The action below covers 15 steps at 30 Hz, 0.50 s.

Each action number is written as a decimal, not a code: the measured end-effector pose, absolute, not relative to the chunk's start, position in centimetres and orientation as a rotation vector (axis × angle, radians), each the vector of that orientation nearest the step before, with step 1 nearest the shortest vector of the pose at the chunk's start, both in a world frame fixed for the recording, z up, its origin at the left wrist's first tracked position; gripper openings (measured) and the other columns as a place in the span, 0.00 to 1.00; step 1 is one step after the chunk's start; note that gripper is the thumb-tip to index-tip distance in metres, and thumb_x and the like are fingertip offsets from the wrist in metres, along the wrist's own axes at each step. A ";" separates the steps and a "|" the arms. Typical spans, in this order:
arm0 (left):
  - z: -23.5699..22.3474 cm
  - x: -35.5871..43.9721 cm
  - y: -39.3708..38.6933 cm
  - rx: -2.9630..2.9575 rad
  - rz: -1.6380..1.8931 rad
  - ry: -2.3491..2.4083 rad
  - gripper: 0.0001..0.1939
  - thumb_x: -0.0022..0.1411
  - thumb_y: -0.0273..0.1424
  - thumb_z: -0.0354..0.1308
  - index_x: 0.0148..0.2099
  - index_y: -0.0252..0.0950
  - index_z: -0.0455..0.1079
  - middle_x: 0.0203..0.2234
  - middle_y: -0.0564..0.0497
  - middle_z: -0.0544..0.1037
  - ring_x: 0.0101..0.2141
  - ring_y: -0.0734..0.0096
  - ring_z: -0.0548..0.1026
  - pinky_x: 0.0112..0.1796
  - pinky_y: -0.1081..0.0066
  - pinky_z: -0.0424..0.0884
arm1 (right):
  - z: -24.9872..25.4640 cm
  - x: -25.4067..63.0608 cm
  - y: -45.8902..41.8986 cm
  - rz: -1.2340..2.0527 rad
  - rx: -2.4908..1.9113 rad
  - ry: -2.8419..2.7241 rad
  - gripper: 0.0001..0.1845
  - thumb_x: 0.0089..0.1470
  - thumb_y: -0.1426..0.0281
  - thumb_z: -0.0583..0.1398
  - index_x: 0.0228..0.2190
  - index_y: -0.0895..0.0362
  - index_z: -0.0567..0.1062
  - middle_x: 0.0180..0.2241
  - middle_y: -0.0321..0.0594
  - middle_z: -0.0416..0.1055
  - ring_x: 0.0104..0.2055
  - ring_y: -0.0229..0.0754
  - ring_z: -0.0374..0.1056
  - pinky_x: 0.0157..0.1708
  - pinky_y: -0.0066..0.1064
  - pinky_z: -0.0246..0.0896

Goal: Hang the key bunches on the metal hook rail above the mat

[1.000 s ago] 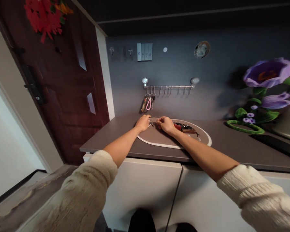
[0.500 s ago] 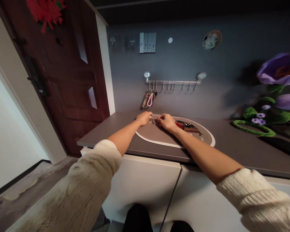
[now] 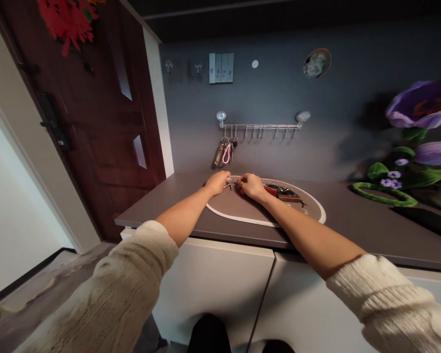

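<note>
The left hand [image 3: 217, 182] has its fingertips together on a small bunch of metal keys [image 3: 229, 186], which protrudes toward the right hand [image 3: 251, 186]. The right hand is just beside it, palm down, with thumb and fingers drawn together (whether anything lies between them cannot be told). Both hands are low over an oval mat [image 3: 242, 208], brown with a white border. On the mat, beyond the right wrist, lies a cluster of red, black and brown items [image 3: 283, 193], partly hidden by that hand. The mat rests on a dark countertop [image 3: 356, 220] above pale cabinet doors [image 3: 216, 279]. On the grey wall behind, a clear hook rail [image 3: 260, 126] bears hanging keys at its left end, with a brown fob [image 3: 218, 156] and a pink loop [image 3: 226, 153]; its other hooks extend to the right. Above the rail are a switch panel [image 3: 221, 68], a white disc [image 3: 255, 63] and an oval ornament [image 3: 317, 63]. At far right stands a purple artificial flower [image 3: 422, 108]; at left, a dark red door [image 3: 106, 122].
</note>
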<state>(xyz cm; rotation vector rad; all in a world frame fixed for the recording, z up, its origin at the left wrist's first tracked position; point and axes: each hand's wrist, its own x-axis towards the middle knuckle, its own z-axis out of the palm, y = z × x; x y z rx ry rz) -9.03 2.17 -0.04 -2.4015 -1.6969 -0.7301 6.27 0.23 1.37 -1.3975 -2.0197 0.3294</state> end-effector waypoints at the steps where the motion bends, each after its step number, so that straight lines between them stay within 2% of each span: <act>1: 0.0 -9.0 2.1 -2.407 -0.737 -1.682 0.10 0.61 0.28 0.44 0.38 0.35 0.67 0.36 0.47 0.73 0.35 0.71 0.68 0.35 0.73 0.61 | 1.4 6.3 0.2 0.324 -1.398 -2.026 0.09 0.49 0.77 0.54 0.27 0.60 0.74 0.21 0.39 0.73 0.20 0.32 0.65 0.26 0.21 0.55; 7: 0.3 -9.1 1.6 -2.427 -0.786 -1.592 0.10 0.61 0.28 0.44 0.36 0.35 0.67 0.34 0.48 0.73 0.34 0.70 0.68 0.35 0.73 0.61 | 1.5 6.3 0.2 0.274 -1.403 -2.042 0.08 0.49 0.76 0.54 0.28 0.61 0.74 0.21 0.40 0.72 0.20 0.33 0.65 0.27 0.22 0.55; 15: 1.7 -9.2 0.5 -2.436 -0.987 -1.491 0.09 0.60 0.25 0.44 0.34 0.35 0.66 0.33 0.49 0.72 0.34 0.71 0.68 0.37 0.73 0.62 | 1.7 6.4 -0.3 0.372 -1.320 -2.000 0.09 0.51 0.74 0.54 0.34 0.61 0.72 0.16 0.35 0.68 0.19 0.33 0.64 0.27 0.23 0.58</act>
